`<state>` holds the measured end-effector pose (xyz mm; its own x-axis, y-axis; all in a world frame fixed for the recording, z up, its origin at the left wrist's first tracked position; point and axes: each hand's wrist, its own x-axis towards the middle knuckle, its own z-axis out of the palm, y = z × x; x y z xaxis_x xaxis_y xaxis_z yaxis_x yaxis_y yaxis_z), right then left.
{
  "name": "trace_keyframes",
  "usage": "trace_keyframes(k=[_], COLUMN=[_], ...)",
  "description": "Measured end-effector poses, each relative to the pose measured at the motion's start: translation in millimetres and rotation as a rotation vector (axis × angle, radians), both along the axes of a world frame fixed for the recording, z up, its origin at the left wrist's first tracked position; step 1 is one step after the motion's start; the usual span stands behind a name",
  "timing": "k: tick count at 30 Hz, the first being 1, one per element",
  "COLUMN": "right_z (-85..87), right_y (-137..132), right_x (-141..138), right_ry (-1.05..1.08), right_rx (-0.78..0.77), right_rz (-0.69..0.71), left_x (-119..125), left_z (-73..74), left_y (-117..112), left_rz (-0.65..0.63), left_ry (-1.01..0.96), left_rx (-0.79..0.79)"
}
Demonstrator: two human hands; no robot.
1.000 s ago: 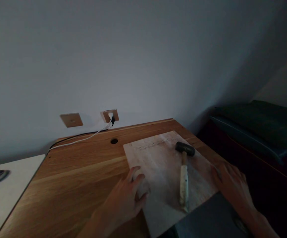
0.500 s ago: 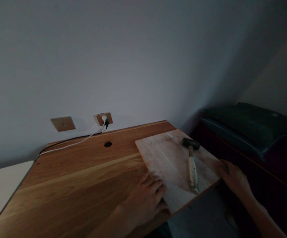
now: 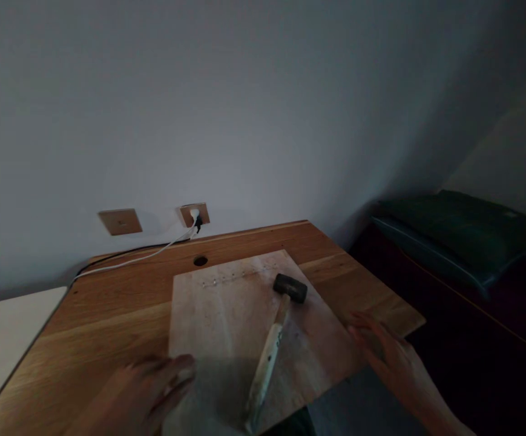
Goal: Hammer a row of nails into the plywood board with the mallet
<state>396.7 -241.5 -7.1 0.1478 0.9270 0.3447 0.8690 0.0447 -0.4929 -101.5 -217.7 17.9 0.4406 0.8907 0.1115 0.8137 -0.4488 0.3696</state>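
Observation:
A thin pale wooden board (image 3: 217, 327) lies turned on the brown wooden desk (image 3: 85, 333), its near edge towards me. Along its far side runs a row of small marks or bumps. On the board rests a hammer (image 3: 269, 348) with a dark head and a worn, whitish handle pointing at me. My left hand (image 3: 142, 387), blurred by motion, is closed at the board's left edge, its fingertips overlapping the surface. At the right edge, my right hand (image 3: 387, 354) has its fingers and thumb against the board's side.
Black and white cables run along the desk's back to a wall socket (image 3: 194, 215), beside another wall plate (image 3: 120, 222). A round hole (image 3: 200, 261) pierces the desk. A white surface (image 3: 15, 339) adjoins on the left; a dark green package (image 3: 466, 233) lies at right.
The board has slid left and turned on the desk, carrying the hammer with it. Both hands have moved left along with its edges, uncovering the desk's right corner.

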Motion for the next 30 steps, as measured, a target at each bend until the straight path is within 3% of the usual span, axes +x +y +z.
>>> trace_keyframes(k=[2,4,7,10,14,22,30], right_z=[9.3,22.2,47.2,69.0,79.8,81.9,83.5], right_y=[12,36,84,132,175,195,204], right_x=[-25,-52,-93,-130,-166,-194,-208], right_ry=[0.028,0.061,-0.023,-0.178,-0.326,-0.570,-0.625], right_rx=[0.001,-0.025,-0.100,-0.188,-0.288,-0.461,-0.513], right_rz=[0.035,0.104,0.237,0.302,0.373,0.378,0.532], left_x=[-27,-39,-37,-29,-24,-24,-13], left_z=[5.6,14.1,23.1,22.5,17.4,23.4,20.3], left_y=[13,36,79,114,133,147,155], left_rz=[0.104,0.155,0.154,0.111,0.029,-0.017,-0.087], left_ry=[0.005,-0.009,-0.023,-0.012,-0.039,-0.035,-0.001], left_rx=[0.043,0.102,0.164,0.144,0.038,-0.016,-0.040])
